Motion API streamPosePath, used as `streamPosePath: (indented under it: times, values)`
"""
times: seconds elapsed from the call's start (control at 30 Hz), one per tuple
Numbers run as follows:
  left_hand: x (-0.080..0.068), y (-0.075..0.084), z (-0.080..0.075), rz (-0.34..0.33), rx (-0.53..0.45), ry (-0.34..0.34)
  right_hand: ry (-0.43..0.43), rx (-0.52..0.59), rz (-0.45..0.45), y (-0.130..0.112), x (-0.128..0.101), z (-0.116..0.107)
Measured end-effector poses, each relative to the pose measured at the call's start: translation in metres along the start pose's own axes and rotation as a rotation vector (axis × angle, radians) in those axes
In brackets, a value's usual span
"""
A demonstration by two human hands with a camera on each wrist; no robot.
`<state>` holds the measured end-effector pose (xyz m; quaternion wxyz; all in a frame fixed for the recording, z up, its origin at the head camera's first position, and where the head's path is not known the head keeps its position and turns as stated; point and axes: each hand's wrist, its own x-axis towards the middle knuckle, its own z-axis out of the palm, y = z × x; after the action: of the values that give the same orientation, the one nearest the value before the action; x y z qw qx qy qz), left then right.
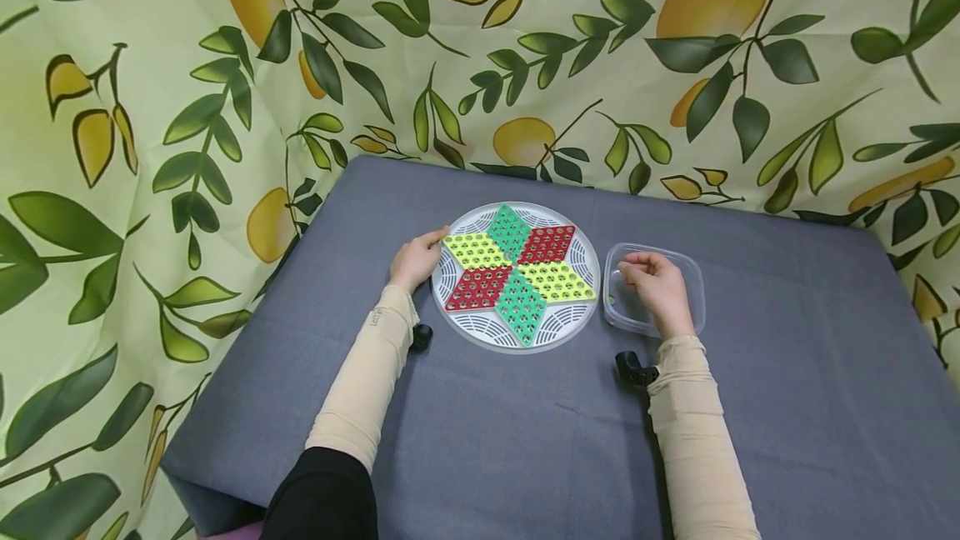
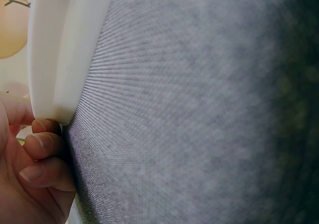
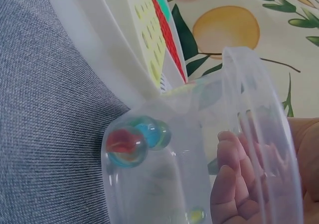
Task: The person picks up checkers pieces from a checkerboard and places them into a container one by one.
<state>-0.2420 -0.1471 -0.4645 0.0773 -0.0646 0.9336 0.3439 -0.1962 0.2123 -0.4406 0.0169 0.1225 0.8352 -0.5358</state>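
Board (image 1: 516,275): round white tray carrying a six-pointed star of green, red and yellow perforated diamonds; lies flat at mid-counter (image 1: 525,440), between the two hands. Being round it has no long axis; one green point of the star faces the person, the opposite green point faces the far drape.

Left hand (image 1: 416,261): at the board's left rim, thumb on top of the edge; the left wrist view shows the fingers (image 2: 42,144) curled under the white rim (image 2: 55,50), so the hand grips it.

Tub (image 1: 693,290): clear plastic, shallow, rounded corners; stands just right of the board, nearly touching its rim.

Right hand (image 1: 660,286): inside the tub, fingers bent loosely downward toward its floor; whether they pinch anything cannot be told.

Marbles (image 3: 134,142): a few glass ones, red-swirled and blue-green, gathered in the tub's corner nearest the board, apart from the fingertips (image 3: 232,159).

Drape (image 1: 480,48): leaf-and-lemon print cloth, behind and beside the counter.
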Motion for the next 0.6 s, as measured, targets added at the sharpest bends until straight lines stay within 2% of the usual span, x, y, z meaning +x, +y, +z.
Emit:
streamPosePath:
  times: [0.3,0.6]
  values:
    - [0.001,0.000,0.000,0.001,0.009,0.008,0.019,0.010,-0.017,-0.004,-0.004,-0.001]
    - [0.001,0.000,0.000,0.006,0.011,0.009,0.046,0.120,-0.146,0.013,0.012,0.004]
